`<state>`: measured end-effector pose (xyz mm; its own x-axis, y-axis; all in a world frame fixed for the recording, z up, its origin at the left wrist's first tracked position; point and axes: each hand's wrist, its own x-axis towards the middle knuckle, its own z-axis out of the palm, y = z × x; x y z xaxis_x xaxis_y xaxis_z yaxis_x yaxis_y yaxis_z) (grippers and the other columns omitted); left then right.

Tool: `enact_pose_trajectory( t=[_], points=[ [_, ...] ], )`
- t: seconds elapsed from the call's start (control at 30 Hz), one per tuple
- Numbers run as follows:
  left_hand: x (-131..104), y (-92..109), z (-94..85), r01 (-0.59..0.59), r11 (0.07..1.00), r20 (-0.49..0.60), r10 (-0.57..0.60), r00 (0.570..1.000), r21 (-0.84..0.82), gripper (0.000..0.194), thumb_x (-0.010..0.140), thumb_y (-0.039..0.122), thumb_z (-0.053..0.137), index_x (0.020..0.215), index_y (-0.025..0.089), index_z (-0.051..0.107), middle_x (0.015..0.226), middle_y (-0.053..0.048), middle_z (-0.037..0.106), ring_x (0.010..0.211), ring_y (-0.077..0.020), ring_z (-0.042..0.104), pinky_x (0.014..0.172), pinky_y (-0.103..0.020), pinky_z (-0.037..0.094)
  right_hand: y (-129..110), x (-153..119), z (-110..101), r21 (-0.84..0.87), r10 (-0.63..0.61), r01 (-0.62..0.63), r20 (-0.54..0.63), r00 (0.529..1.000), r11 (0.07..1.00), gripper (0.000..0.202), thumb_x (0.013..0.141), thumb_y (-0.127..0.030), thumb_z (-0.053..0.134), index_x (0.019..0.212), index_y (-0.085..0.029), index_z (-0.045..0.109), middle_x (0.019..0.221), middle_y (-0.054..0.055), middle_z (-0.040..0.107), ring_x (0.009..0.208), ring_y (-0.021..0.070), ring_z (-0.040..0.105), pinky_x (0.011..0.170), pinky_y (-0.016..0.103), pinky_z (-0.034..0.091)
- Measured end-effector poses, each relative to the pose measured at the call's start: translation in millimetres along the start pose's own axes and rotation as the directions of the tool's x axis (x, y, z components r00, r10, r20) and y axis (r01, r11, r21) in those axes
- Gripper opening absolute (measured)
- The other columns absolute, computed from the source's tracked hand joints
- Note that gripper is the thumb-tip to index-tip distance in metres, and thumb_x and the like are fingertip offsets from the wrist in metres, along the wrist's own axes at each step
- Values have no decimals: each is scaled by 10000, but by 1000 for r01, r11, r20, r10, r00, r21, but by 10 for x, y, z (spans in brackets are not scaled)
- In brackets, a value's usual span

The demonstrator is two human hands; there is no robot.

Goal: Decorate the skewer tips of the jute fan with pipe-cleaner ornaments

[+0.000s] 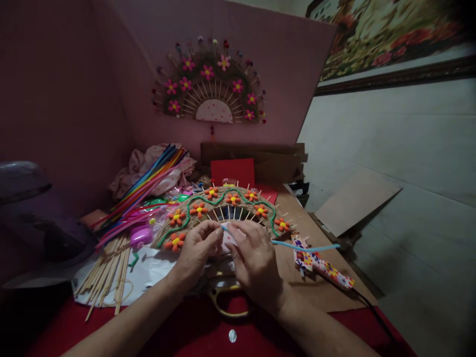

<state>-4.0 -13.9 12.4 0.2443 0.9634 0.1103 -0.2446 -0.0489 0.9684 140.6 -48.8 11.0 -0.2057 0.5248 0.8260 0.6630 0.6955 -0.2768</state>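
Observation:
A half-round woven fan (pixel 226 206) with orange flowers and a wavy green cord lies on the table in front of me. Both hands rest over its lower middle. My left hand (pixel 199 248) pinches the near end of a light blue pipe cleaner (pixel 305 246) at the fan's inner arc. My right hand (pixel 255 260) holds the same pipe cleaner just beside it; the rest of it runs out to the right over the table.
A flower-patterned glue gun (pixel 322 265) with a cord lies to the right. Yellow-handled scissors (pixel 226 300) sit under my wrists. Wooden sticks (pixel 107 272) and coloured pipe cleaners (pixel 148 186) lie at the left. A finished fan (pixel 211 84) hangs on the pink wall.

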Motion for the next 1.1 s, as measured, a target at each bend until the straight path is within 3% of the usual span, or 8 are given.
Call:
enact_pose_trajectory(
  t=[0.1,0.27,0.43,0.6,0.73,0.8,0.97,1.1],
  points=[
    [-8,15,17,-32,996,81,25,996,79,210,782,343,600,747,143,550,591,36,507,511,-63,430,513,-185,362,45,24,26,-49,91,-90,23,996,995,256,876,-128,443,1098,-170,563,1004,105,621,957,210,570,841,372,472],
    [1,26,8,-142,950,52,133,990,277,176,787,325,582,779,150,569,679,13,548,583,-90,484,530,-198,388,55,38,8,-89,77,-69,88,993,994,210,893,-128,395,1007,-160,569,929,94,601,884,196,554,779,329,456],
    [11,45,-23,-375,656,175,351,920,655,130,828,234,504,790,157,602,694,-7,597,615,-110,508,600,-228,397,63,79,-26,-358,78,-11,174,982,934,206,880,-134,383,884,-149,589,822,90,557,782,209,499,681,323,398],
    [21,22,-55,-437,452,315,322,893,778,139,802,142,470,764,160,603,692,-17,596,621,-121,505,590,-232,385,58,110,-44,-514,0,146,274,962,845,228,881,-148,389,768,-170,586,776,85,544,724,209,446,635,328,328],
    [24,0,-59,-433,359,321,332,887,827,173,799,125,447,702,157,588,676,-21,577,631,-124,497,611,-243,379,81,88,-38,-478,-7,130,251,968,868,205,863,-142,414,745,-158,580,747,83,543,713,212,449,633,325,330],
    [18,2,-53,-427,409,301,337,892,807,167,808,143,447,705,151,578,661,-14,560,615,-118,483,600,-240,375,93,71,-32,-408,20,78,229,973,910,191,858,-127,416,764,-146,581,767,86,552,738,210,471,653,317,353],
    [-27,-11,-10,-291,756,117,277,954,586,180,843,266,469,749,150,571,653,11,532,575,-95,472,532,-203,379,93,18,11,-194,20,22,212,977,981,169,857,-103,409,840,-128,575,773,78,565,773,199,510,694,301,391],
    [-69,-39,63,-209,888,-11,234,972,410,173,819,291,521,740,147,575,616,31,506,540,-75,443,511,-185,377,63,-27,55,-136,-11,42,226,974,990,170,861,-122,409,787,-140,561,720,59,540,704,186,498,649,299,387]
  ],
)
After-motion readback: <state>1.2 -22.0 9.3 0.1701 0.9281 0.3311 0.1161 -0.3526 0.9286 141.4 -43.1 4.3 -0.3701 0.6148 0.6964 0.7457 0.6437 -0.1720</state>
